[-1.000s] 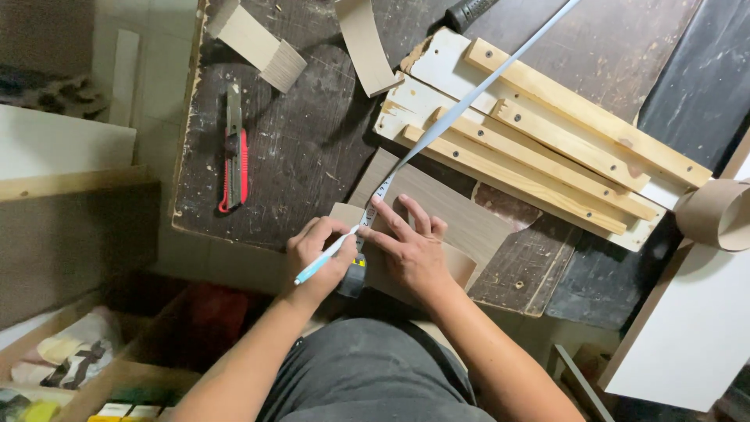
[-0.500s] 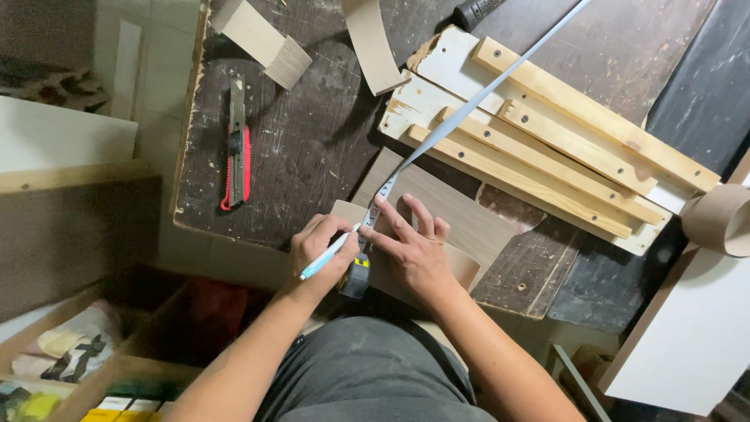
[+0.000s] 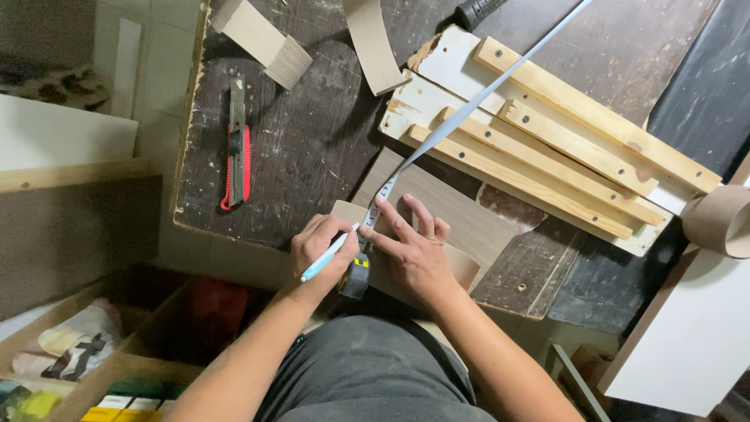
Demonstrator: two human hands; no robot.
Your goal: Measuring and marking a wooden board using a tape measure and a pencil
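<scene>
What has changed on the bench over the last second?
Hardly anything. The left hand holds the light-blue pen at the tape measure blade, and the right hand presses on the brown strip, as before. The box cutter has not moved.

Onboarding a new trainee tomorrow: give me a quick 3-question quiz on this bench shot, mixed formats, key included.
1. True or false: the left hand holds a light blue pen against the tape measure blade.
2. Multiple choice: where does the red utility knife lie? A) under the right hand B) on the dark worktop, left of both hands, untouched C) on the wooden slat frame
3. Fill in: the right hand presses flat on a strip of ____ edge banding.

Key: 1 true; 2 B; 3 brown.
</scene>
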